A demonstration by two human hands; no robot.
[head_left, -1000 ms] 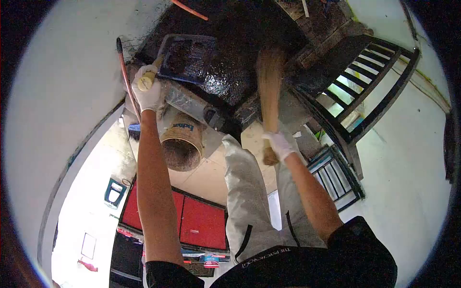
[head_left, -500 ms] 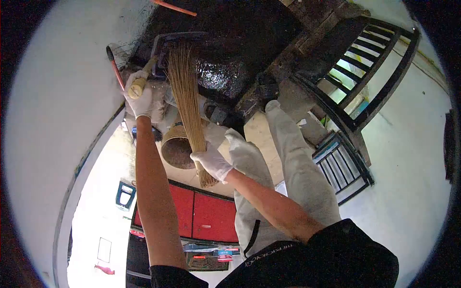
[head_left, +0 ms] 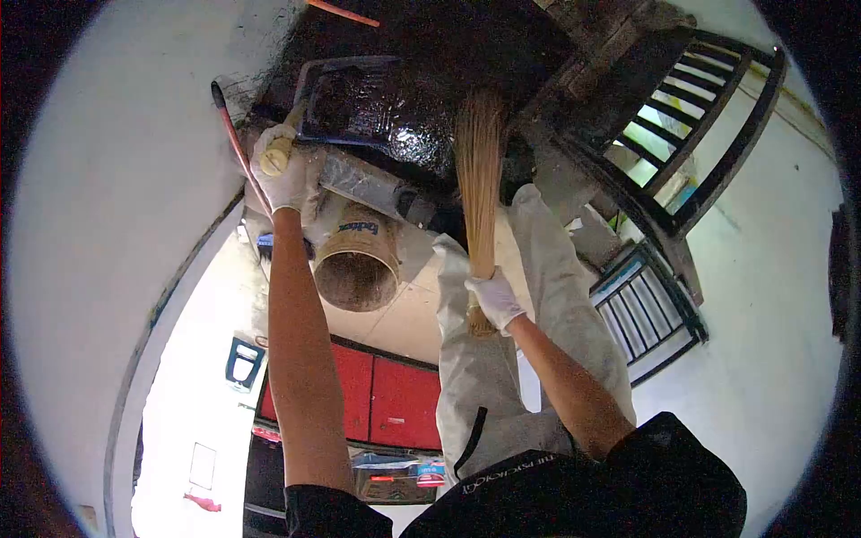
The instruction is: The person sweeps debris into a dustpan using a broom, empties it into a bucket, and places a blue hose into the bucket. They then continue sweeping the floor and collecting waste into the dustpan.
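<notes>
Rightward swings the broom [head_left: 480, 170], now crossing the dark surface [head_left: 457, 40], right hand [head_left: 496, 299] wrapping it in its grip! Left hand [head_left: 284, 179] clasps a pale handle [head_left: 276, 157]; blue-rimmed tray [head_left: 345, 141] sits near the surface's left edge.

Room separates left hand [head_left: 282, 182] and broom [head_left: 479, 184]; slatted chair [head_left: 698, 132] blocks right

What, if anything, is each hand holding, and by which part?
Right hand: the stick broom, near its butt end. Left hand: a pale handle, near its end.

One wide, round-edged view from the person's head, forward and down over both near forearms [head_left: 300, 350]
</notes>
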